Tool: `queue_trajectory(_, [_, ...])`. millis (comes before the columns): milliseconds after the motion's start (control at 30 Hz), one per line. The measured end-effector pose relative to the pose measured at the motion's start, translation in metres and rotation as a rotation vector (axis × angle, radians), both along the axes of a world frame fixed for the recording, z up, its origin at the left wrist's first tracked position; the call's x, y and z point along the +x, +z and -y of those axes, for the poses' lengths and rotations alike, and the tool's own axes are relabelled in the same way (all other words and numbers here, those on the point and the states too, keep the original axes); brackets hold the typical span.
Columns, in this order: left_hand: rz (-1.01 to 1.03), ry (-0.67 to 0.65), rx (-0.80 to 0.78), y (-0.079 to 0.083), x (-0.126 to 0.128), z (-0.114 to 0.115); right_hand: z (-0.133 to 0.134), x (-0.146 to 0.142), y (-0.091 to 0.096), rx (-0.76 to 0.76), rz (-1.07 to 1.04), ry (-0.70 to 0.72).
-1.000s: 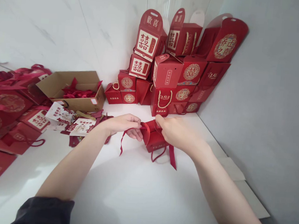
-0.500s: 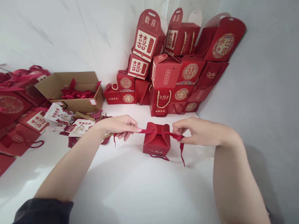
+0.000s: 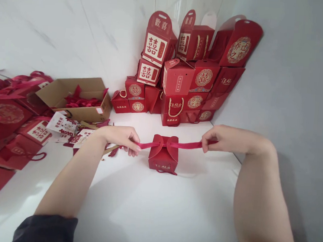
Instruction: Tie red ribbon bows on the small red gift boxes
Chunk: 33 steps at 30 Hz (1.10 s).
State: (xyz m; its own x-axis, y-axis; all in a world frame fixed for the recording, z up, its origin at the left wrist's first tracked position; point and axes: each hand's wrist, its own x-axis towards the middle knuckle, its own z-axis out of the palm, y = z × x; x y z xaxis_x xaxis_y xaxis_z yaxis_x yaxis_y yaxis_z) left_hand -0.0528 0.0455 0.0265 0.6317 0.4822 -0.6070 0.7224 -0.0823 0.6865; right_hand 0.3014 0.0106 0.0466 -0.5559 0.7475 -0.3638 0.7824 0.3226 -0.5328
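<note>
The ribbon (image 3: 189,144) is pinched at both ends: its left end is clamped in the grip of the left hand (image 3: 118,136), thumb against fingers, and its right end is clamped in the same way in the grip of the right hand (image 3: 224,138). It is stretched taut and almost level between the two hands, and it is threaded through the folded top flaps of the box (image 3: 162,159). The box stands upright on the bench (image 3: 154,210) between the hands, a little nearer the left one, and is touched by neither. Since the box is steadied by nothing but the ribbon, it could be dragged sideways or tipped if one end were pulled harder than the other. The slots in the flaps could be torn by too strong a pull, and one end could be drawn right through them if it were let slip. Behind the box, well apart from it, a stack (image 3: 187,78) of red boxes is piled in the corner against the wall. To the left a carton (image 3: 74,95) with loose red ribbons in it is seen, with printed cards (image 3: 63,126) just in front of it and flat red packs (image 3: 1,123) at the bench's left edge.
</note>
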Motion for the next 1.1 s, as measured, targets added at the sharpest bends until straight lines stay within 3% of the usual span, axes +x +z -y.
queue_trajectory(67, [-0.020, -0.003, -0.032, 0.001, 0.004, 0.002, 0.000, -0.003, -0.001, -0.103, -0.150, 0.074])
queue_trajectory(133, [0.006, 0.019, -0.050, 0.000, 0.010, 0.006, -0.002, -0.009, -0.005, -0.130, -0.237, 0.035])
queue_trajectory(267, [0.139, 0.142, 0.020, -0.004, 0.023, 0.011, -0.015, -0.027, -0.025, -0.050, -0.100, -0.064])
queue_trajectory(367, [0.224, 0.217, 0.065, -0.010, 0.028, 0.012, -0.027, -0.042, -0.039, -0.190, -0.080, -0.029])
queue_trajectory(500, [0.312, 0.257, 0.016, -0.013, 0.032, 0.013, -0.033, -0.053, -0.048, -0.309, -0.241, 0.047])
queue_trajectory(633, [0.340, 0.304, -0.041, -0.013, 0.033, 0.014, -0.031, -0.054, -0.047, -0.366, -0.375, 0.131])
queue_trajectory(800, [0.252, 0.250, 0.038, -0.014, 0.029, 0.011, -0.027, -0.048, -0.039, -0.389, -0.442, 0.172])
queue_trajectory(1100, [0.125, 0.208, 0.176, 0.001, 0.011, 0.006, -0.019, -0.028, -0.019, -0.252, -0.460, 0.127])
